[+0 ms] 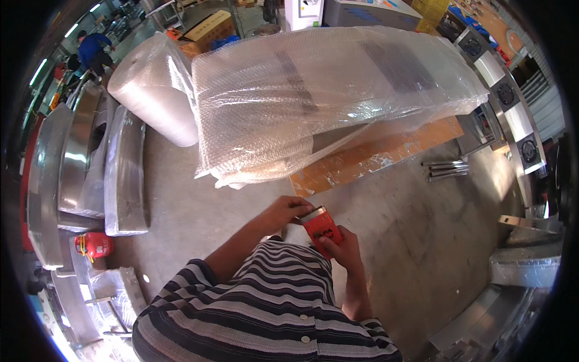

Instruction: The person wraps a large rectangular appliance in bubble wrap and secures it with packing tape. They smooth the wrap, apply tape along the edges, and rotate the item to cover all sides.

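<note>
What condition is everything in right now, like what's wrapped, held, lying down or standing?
Red box: held in both hands, top end being fingered.
Left hand: pinching the box's top.
Right hand: gripping the box's lower end.
Large panel: wrapped in bubble wrap, lying flat.
Bubble wrap roll: rolled, lying on the floor.
Fire extinguisher: lying on its side.
Metal bars: loose on the floor.

In my hands I hold a glossy red plastic tape dispenser with a shiny metal edge. The bubble wrap ahead looks clear, dimpled, crinkly plastic. The floor is rough matt concrete; the panels are brushed, gleaming steel.
</note>
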The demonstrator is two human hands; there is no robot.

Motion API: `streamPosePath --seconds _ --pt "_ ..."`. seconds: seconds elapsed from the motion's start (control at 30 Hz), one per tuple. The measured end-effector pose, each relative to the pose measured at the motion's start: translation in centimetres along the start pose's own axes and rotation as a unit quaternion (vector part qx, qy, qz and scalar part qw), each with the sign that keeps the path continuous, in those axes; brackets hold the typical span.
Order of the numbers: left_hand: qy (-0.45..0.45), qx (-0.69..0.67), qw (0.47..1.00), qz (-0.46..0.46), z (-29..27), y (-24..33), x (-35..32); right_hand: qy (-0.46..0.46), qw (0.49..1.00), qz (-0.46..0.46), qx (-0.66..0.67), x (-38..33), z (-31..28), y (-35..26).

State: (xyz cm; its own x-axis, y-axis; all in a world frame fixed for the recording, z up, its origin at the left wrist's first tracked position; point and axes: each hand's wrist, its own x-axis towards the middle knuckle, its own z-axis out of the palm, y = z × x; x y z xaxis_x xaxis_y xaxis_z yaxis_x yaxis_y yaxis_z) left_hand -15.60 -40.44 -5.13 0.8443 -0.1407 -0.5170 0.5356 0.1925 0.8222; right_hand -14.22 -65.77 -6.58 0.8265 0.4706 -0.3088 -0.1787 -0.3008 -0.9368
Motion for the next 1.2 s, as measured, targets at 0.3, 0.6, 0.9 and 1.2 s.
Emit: streamPosePath --seconds 0.3,0.6,0.9,1.2 --pt "0.16 0.323 0.892 0.272 -4.1 9.9 4.4 0.119 0.992 -0.012 -0.043 2.8 3.7 -5.1" --pt "0.391 0.591 0.617 0.341 -12.8 17.6 13.3 0.093 0.991 -0.044 -0.086 12.9 4.2 -12.1" --pt "0.464 0.618 0.546 0.324 -12.6 14.6 12.2 0.087 0.996 -0.009 -0.035 12.3 5.3 -8.2" --pt "0.289 0.645 0.631 0.32 -6.9 2.0 2.1 0.061 0.997 -0.02 -0.043 11.8 4.1 -9.0"
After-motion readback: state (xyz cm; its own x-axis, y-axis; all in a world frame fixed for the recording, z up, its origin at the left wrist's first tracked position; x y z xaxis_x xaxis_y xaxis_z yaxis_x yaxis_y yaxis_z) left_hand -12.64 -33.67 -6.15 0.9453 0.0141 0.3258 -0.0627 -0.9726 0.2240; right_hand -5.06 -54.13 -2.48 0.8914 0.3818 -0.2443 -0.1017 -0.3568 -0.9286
